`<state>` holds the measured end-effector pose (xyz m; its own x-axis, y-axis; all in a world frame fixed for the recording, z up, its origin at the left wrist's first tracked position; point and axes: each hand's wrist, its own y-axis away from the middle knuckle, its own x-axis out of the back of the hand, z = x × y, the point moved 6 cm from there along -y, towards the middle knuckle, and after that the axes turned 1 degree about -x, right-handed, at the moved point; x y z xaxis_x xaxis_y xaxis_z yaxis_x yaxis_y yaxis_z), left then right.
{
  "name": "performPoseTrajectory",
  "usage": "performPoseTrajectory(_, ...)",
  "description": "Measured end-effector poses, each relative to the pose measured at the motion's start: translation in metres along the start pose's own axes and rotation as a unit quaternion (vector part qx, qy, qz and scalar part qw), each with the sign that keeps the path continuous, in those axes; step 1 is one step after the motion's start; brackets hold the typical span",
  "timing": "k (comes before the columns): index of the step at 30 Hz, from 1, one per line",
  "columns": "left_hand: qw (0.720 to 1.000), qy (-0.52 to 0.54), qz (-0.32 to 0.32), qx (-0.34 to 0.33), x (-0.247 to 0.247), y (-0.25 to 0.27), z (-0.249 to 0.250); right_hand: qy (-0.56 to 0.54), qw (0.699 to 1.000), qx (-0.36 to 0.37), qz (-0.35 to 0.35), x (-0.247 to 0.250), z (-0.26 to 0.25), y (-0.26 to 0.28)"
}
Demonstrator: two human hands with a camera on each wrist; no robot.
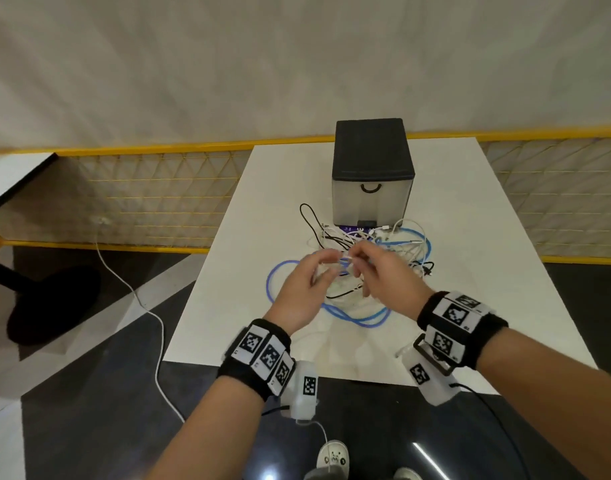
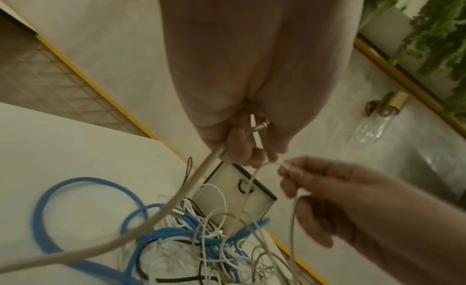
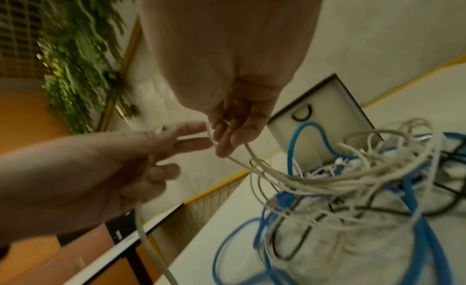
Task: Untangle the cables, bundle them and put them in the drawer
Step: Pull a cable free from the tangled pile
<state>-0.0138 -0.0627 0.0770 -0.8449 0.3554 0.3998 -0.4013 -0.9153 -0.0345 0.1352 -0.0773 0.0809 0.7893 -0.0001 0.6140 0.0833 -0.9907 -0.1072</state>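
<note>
A tangle of white, blue and black cables (image 1: 363, 247) lies on the white table (image 1: 470, 237), in front of a closed drawer box (image 1: 371, 199) with a black top. Both hands hover above the tangle. My left hand (image 1: 326, 263) grips a white cable (image 2: 176, 205) and a metal plug end (image 2: 257, 127) shows between its fingers. My right hand (image 1: 357, 263) pinches a thin white cable (image 3: 242, 159) near its connector (image 2: 285, 166). A blue cable (image 1: 273, 275) loops out to the left under my left hand. A black cable (image 1: 306, 216) loops left of the drawer box (image 3: 322, 102).
A yellow mesh fence (image 1: 141, 195) runs behind and left of the table. On the dark floor lie a white cord (image 1: 134, 296) and a black round stand base (image 1: 51, 303). Green plants (image 3: 75, 70) hang on the wall.
</note>
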Motion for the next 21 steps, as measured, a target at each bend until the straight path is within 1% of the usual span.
performPoseTrajectory(2, 1.0, -0.01, -0.008, -0.017, -0.005, -0.013, 0.005, -0.046, 0.999, 0.005, 0.028, 0.023, -0.012, -0.001)
performPoseTrajectory(5, 0.998, -0.063, -0.024, -0.004, -0.009, -0.027, 0.006, -0.092, 0.994, 0.028, 0.059, 0.052, -0.027, -0.002)
performPoseTrajectory(6, 0.998, -0.059, -0.031, 0.004, -0.011, -0.029, 0.006, -0.107, 0.992, 0.034, 0.065, 0.06, -0.029, -0.003)
performPoseTrajectory(8, 0.999, 0.001, -0.032, 0.019, -0.016, -0.031, 0.009, -0.122, 0.99, 0.048, 0.057, 0.069, -0.033, -0.003)
performPoseTrajectory(9, 0.999, 0.029, -0.023, 0.016, -0.017, -0.034, 0.012, -0.125, 0.99, 0.057, 0.045, 0.072, -0.037, -0.002)
performPoseTrajectory(11, 0.999, 0.048, -0.009, -0.011, -0.021, -0.039, 0.022, -0.124, 0.989, 0.083, 0.024, 0.072, -0.044, 0.0)
performPoseTrajectory(13, 0.998, 0.042, 0.004, -0.042, -0.022, -0.045, 0.034, -0.109, 0.988, 0.104, 0.034, 0.076, -0.046, 0.001)
performPoseTrajectory(15, 0.997, 0.036, 0.039, -0.063, -0.016, -0.049, 0.04, -0.098, 0.99, 0.078, 0.062, 0.082, -0.033, -0.004)
performPoseTrajectory(17, 0.991, 0.055, 0.086, -0.081, -0.002, -0.049, 0.045, -0.031, 0.997, 0.021, 0.066, 0.085, -0.01, -0.01)
performPoseTrajectory(19, 0.982, 0.077, 0.137, -0.108, 0.015, -0.047, 0.049, 0.092, 0.995, -0.04, 0.028, 0.082, 0.018, -0.013)
performPoseTrajectory(21, 0.971, 0.105, 0.182, -0.113, 0.033, -0.047, 0.048, 0.171, 0.981, -0.091, -0.012, 0.079, 0.042, -0.01)
